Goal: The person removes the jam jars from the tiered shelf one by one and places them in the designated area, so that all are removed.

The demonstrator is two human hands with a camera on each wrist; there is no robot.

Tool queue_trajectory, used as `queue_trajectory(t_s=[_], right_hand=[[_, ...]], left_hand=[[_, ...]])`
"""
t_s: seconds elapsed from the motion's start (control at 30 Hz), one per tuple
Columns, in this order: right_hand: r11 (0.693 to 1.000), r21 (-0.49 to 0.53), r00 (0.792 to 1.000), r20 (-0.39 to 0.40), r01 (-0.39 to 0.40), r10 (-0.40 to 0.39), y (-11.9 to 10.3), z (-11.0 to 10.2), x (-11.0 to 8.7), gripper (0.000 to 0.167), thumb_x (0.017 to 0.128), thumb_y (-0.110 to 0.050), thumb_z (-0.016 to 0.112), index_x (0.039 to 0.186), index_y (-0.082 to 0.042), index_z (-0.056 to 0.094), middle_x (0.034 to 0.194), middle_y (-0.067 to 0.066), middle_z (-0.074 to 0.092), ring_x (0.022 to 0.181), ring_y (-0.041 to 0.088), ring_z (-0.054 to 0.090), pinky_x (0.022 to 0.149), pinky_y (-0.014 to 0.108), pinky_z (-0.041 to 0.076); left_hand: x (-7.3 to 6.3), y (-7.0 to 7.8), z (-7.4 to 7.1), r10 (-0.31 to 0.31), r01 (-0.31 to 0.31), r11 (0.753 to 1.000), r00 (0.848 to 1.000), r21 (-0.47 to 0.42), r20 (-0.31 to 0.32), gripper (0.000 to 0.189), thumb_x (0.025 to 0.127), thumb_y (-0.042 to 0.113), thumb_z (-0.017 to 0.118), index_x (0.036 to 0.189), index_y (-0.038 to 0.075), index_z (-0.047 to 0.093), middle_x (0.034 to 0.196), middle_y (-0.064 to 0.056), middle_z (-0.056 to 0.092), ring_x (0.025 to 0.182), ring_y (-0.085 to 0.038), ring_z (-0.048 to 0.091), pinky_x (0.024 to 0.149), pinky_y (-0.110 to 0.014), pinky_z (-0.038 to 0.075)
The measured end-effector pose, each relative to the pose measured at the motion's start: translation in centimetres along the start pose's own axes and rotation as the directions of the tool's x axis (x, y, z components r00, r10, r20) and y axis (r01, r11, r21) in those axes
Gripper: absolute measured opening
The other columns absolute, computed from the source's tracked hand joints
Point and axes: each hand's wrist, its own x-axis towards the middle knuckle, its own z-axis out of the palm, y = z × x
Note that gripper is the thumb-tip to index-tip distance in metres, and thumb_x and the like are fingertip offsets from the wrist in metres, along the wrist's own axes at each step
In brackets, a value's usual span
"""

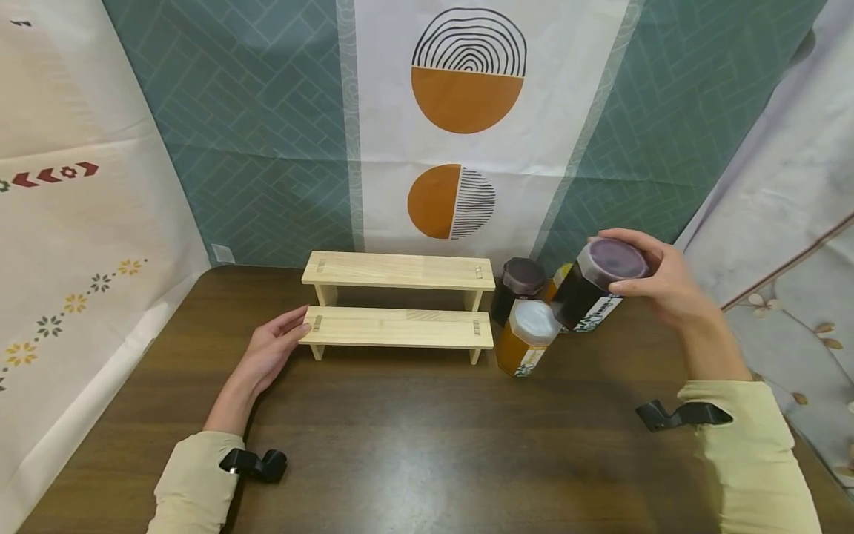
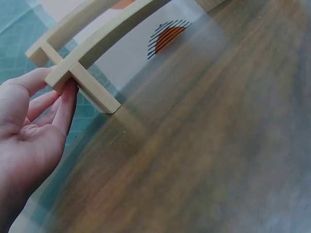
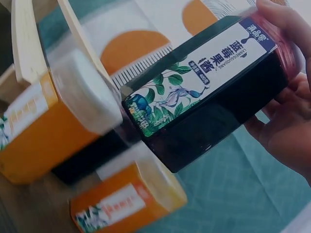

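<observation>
My right hand (image 1: 657, 278) grips a dark jam jar (image 1: 580, 297) with a purple lid by its top, tilted in the air. In the right wrist view its white label shows blueberries and leaves. My left hand (image 1: 270, 348) pinches the left end of the lower step of a pale two-step wooden shelf (image 1: 394, 326), thumb at the edge and fingertips beneath. Beside the shelf's right end stand an orange jar (image 1: 523, 341) with a whitish lid and another dark jar (image 1: 517, 285). Another orange jar (image 3: 126, 199) with a yellow lid is mostly hidden behind the held one in the head view.
The brown wooden table (image 1: 400, 437) stretches in front of the shelf. Behind it hangs a green and white patterned cloth (image 1: 267, 148). Pale patterned cloths hang at the left (image 1: 80, 259) and at the right (image 1: 794, 245).
</observation>
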Motion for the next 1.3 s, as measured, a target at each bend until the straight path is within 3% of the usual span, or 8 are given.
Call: queue_trajectory(t_s=[0.17, 0.4, 0.6, 0.9, 1.13, 1.3], right_hand=[[0.998, 0.064, 1.000, 0.011, 0.012, -0.013, 0.2, -2.2, -1.5, 0.059, 0.069, 0.030, 0.062, 0.125, 0.010, 0.058, 0.116, 0.017, 0.065, 0.097, 0.023, 0.061, 0.075, 0.026, 0.052], [0.998, 0.068, 0.984, 0.177, -0.017, 0.005, 2.4, -3.8, -3.2, 0.063, 0.074, 0.031, 0.058, 0.131, 0.006, 0.053, 0.125, 0.012, 0.062, 0.108, 0.019, 0.059, 0.082, 0.024, 0.052], [0.996, -0.063, 0.985, 0.159, -0.057, 0.066, 4.9, -4.1, -5.0, 0.065, 0.072, 0.028, 0.063, 0.131, 0.001, 0.056, 0.122, 0.003, 0.063, 0.105, 0.014, 0.057, 0.082, 0.022, 0.050], [0.993, 0.013, 0.981, 0.155, -0.120, 0.117, 8.5, -4.0, -6.9, 0.067, 0.072, 0.029, 0.060, 0.134, 0.005, 0.052, 0.125, 0.006, 0.062, 0.112, 0.016, 0.058, 0.088, 0.024, 0.048], [0.984, -0.023, 0.968, 0.175, -0.177, 0.178, 9.0, -4.4, -7.0, 0.065, 0.077, 0.024, 0.061, 0.137, 0.000, 0.048, 0.130, 0.003, 0.059, 0.117, 0.014, 0.055, 0.091, 0.024, 0.046], [0.957, -0.169, 0.948, 0.176, -0.235, 0.264, 8.3, -4.4, -6.8, 0.065, 0.079, 0.019, 0.063, 0.138, -0.003, 0.046, 0.131, -0.002, 0.057, 0.116, 0.011, 0.053, 0.090, 0.023, 0.046]], left_hand=[[-0.2, 0.3, 0.0, -0.011, 0.011, 1.000, 1.000, 0.009, 0.001, 0.060, 0.100, 0.015, 0.056, 0.148, -0.008, 0.028, 0.139, -0.019, 0.036, 0.109, -0.004, 0.050, 0.090, -0.015, 0.042], [-0.6, 0.6, -0.4, -0.009, 0.009, 1.000, 1.000, 0.005, -0.006, 0.061, 0.099, 0.015, 0.057, 0.148, -0.008, 0.028, 0.138, -0.018, 0.037, 0.109, -0.004, 0.051, 0.090, -0.015, 0.042], [-0.6, 0.5, -0.3, -0.014, 0.014, 1.000, 1.000, 0.009, 0.003, 0.061, 0.100, 0.016, 0.056, 0.148, -0.007, 0.027, 0.142, -0.021, 0.033, 0.111, -0.004, 0.049, 0.091, -0.015, 0.042], [-0.6, 0.4, -0.1, -0.016, 0.016, 1.000, 1.000, 0.004, 0.004, 0.060, 0.100, 0.014, 0.056, 0.148, -0.008, 0.028, 0.141, -0.021, 0.034, 0.111, -0.004, 0.049, 0.091, -0.015, 0.042], [-0.5, 0.3, -0.1, -0.011, 0.011, 1.000, 1.000, -0.001, 0.000, 0.062, 0.099, 0.016, 0.058, 0.147, -0.008, 0.028, 0.139, -0.018, 0.037, 0.111, -0.006, 0.049, 0.091, -0.016, 0.043], [-0.4, 0.4, -0.1, -0.022, 0.022, 1.000, 1.000, 0.009, -0.010, 0.063, 0.098, 0.017, 0.060, 0.147, -0.008, 0.029, 0.137, -0.015, 0.039, 0.111, -0.006, 0.049, 0.090, -0.015, 0.043]])
